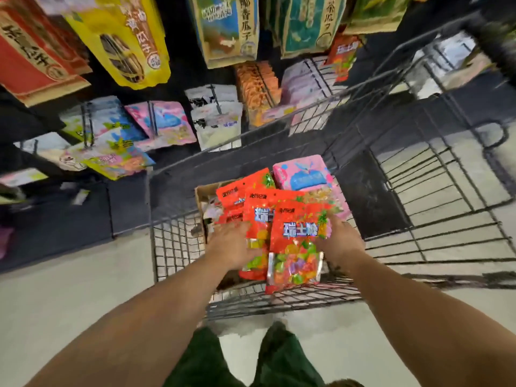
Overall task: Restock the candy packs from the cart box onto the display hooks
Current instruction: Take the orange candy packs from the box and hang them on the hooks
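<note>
Pale smooth floor (69, 303) (evenly lit) meets a black display wall (178, 29).

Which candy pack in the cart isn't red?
The pink pack with a blue picture, lying at the far end of the box. The other packs on top, between the hands, are red.

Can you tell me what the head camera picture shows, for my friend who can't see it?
A person's left hand and right hand hold red candy packs over a cardboard box in a wire shopping cart. A pink pack lies behind them, and snack bags hang on the display hooks ahead.
</note>
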Tool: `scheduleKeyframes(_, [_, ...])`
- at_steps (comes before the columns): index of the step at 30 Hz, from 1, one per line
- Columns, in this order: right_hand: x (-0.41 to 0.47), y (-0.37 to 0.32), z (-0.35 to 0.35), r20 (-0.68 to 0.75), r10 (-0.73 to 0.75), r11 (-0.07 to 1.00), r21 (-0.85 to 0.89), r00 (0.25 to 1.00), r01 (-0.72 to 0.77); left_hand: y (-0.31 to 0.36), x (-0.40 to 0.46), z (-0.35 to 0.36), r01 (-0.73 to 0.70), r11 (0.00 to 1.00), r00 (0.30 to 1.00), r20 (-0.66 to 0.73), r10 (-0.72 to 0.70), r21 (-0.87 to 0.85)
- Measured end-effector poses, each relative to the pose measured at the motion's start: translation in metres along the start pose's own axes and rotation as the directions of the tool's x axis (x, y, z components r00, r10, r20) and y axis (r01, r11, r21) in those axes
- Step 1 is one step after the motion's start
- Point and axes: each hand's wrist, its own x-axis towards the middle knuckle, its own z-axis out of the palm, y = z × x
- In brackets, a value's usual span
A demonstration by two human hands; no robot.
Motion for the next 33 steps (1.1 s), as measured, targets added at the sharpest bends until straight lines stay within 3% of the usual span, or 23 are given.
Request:
scheduleKeyframes(4, [0.024, 0.022, 0.011, 0.091, -0.020, 0.991, 0.137, 0.996, 0.007, 0.023, 0.007, 0.033, 0.126, 0.952, 0.992, 0.066, -0.112, -0.279])
scheduleKeyframes(7, [0.037, 0.043, 0.032, 0.162, -0.006, 0.976, 0.218, 0.987, -0.030, 0.025, 0.029, 0.078, 0.246, 0.813, 0.969, 0.125, -0.212, -0.528])
scheduleKeyframes(10, [0.050, 0.054, 0.051, 0.253, 0.070, 0.942, 0.301, 0.965, -0.147, 0.031, 0.042, 0.100, 0.307, 0.696, 0.949, 0.159, -0.271, -0.650])
scheduleKeyframes(13, [0.070, 0.055, 0.069, 0.346, 0.124, 0.890, 0.376, 0.930, -0.258, 0.048, 0.045, 0.096, 0.374, 0.608, 0.921, 0.202, -0.333, -0.700])
scheduleKeyframes(16, [0.080, 0.053, 0.076, 0.419, 0.076, 0.858, 0.434, 0.905, -0.273, 0.059, 0.049, 0.098, 0.386, 0.565, 0.914, 0.220, -0.340, -0.729])
scheduleKeyframes(22, [0.074, 0.047, 0.072, 0.378, -0.017, 0.861, 0.477, 0.926, -0.179, 0.062, 0.043, 0.098, 0.416, 0.488, 0.887, 0.223, -0.405, -0.768])
scheduleKeyframes(27, [0.064, 0.017, 0.062, 0.415, -0.160, 0.785, 0.603, 0.896, -0.139, 0.018, 0.032, 0.068, 0.405, 0.367, 0.843, 0.186, -0.504, -0.837])
scheduleKeyframes(29, [0.067, 0.009, 0.061, 0.361, -0.116, 0.730, 0.663, 0.925, -0.167, -0.008, 0.029, 0.055, 0.394, 0.345, 0.818, 0.155, -0.554, -0.852])
scheduleKeyframes(33, [0.079, -0.004, 0.066, 0.206, 0.042, 0.773, 0.614, 0.978, -0.162, -0.058, 0.024, 0.039, 0.377, 0.333, 0.770, 0.092, -0.632, -0.865])
